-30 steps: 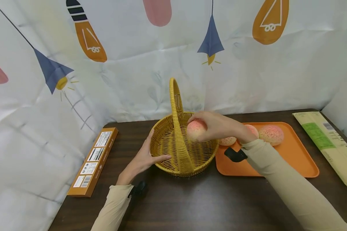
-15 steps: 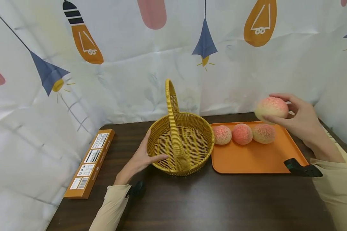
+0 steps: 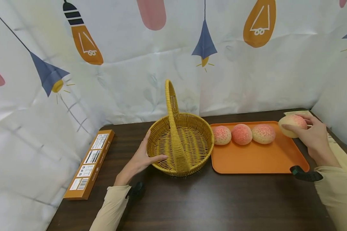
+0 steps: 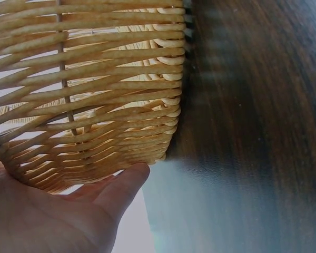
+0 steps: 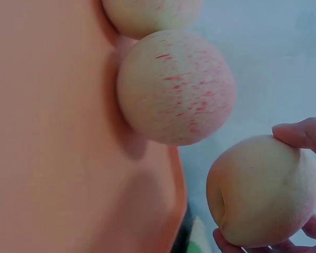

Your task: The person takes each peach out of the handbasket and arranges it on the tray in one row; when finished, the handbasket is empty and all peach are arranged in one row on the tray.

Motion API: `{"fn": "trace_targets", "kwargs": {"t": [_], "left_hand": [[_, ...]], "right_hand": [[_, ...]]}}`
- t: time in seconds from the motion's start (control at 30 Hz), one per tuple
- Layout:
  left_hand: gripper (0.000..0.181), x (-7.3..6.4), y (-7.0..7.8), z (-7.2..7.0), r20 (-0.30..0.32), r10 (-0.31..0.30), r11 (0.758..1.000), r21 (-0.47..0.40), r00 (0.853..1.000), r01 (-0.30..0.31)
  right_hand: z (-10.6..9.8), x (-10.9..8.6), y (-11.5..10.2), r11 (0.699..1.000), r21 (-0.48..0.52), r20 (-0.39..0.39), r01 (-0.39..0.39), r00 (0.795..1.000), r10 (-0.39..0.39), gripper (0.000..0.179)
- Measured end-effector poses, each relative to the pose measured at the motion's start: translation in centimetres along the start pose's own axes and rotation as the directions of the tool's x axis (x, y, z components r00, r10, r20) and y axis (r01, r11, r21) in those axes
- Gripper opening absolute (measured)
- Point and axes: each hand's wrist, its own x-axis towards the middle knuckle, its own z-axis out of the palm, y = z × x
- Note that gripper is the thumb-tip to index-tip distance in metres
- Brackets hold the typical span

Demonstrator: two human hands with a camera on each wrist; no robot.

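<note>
A yellow wicker basket [image 3: 209,141] with a tall arched handle stands on the table, its woven floor bare. My left hand [image 3: 140,160] grips its left side, thumb over the rim and fingers along the outer wall. In the left wrist view that hand [image 4: 58,216] lies against the basket's woven side [image 4: 105,110]. My right hand [image 3: 317,136] holds a pale pink peach [image 3: 291,125] low over the back right corner of an orange tray [image 3: 248,162]. Three more peaches [image 3: 242,134] sit in a row along the tray's back. The right wrist view shows the held peach [image 5: 260,192] between thumb and fingers.
An orange-brown box [image 3: 89,165] with white labels lies at the table's left edge. Beyond the tray, a yellowish package [image 3: 344,154] lies partly behind the right arm. A white patterned cloth [image 3: 173,57] hangs close behind the table.
My right hand has carried the peach from over the basket across to the tray's right end, then lowered it and shifted slightly right. The left hand still grips the basket.
</note>
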Motion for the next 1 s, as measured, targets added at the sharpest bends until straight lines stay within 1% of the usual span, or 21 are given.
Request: {"fn": "trace_targets", "kwargs": {"t": [0.07,0.2,0.3,0.4,0.5,0.57,0.67,0.77,0.87,0.93,1.0], "left_hand": [[0.132,0.0,0.0,0.0,-0.004,0.002,1.0,-0.001,1.0,-0.002],[0.131,0.0,0.1,0.0,-0.009,0.009,1.0,-0.006,1.0,-0.009],[0.131,-0.1,0.0,0.0,-0.01,-0.001,1.0,-0.003,1.0,0.001],[0.131,-0.1,0.0,0.0,-0.004,-0.005,1.0,-0.009,1.0,0.005],[0.131,-0.2,0.1,0.0,0.003,0.005,1.0,-0.02,1.0,-0.005],[0.13,-0.1,0.0,0.0,0.002,0.011,1.0,-0.018,1.0,-0.011],[0.13,-0.1,0.0,0.0,-0.005,0.002,1.0,-0.003,1.0,-0.002],[0.129,-0.1,-0.1,0.0,-0.011,-0.003,1.0,0.005,1.0,0.003],[0.129,-0.1,0.0,-0.1,-0.007,0.002,1.0,0.001,1.0,-0.002],[0.129,-0.1,0.0,-0.1,-0.004,0.002,1.0,-0.003,1.0,-0.002],[0.129,-0.1,0.1,-0.1,-0.003,0.001,1.0,-0.006,1.0,-0.001]], "right_hand": [[0.2,0.3,0.5,0.999,-0.022,-0.001,-0.03,1.0,0.03,0.048],[0.7,0.9,1.0,0.997,-0.042,0.015,-0.061,0.998,0.062,0.061],[1.2,1.2,1.4,0.997,-0.05,0.05,-0.057,0.997,0.06,0.073],[1.6,1.3,1.8,0.995,-0.089,0.101,-0.041,0.994,0.05,0.082],[1.6,1.2,2.0,0.99,-0.14,0.134,-0.027,0.99,0.046,0.089],[1.4,1.2,2.0,0.987,-0.162,0.155,-0.011,0.987,0.037,0.089],[0.8,1.1,1.8,0.981,-0.194,0.2,0.023,0.98,0.016,0.084],[0.2,1.0,1.7,0.977,-0.207,0.28,0.055,0.96,0.005,0.079],[-0.3,1.1,1.5,0.968,-0.242,0.34,0.073,0.94,0.014,0.078],[-0.4,1.1,1.5,0.962,-0.262,0.359,0.082,0.933,0.018,0.078],[-0.5,1.1,1.5,0.956,-0.28,0.361,0.09,0.932,0.018,0.078]]}}
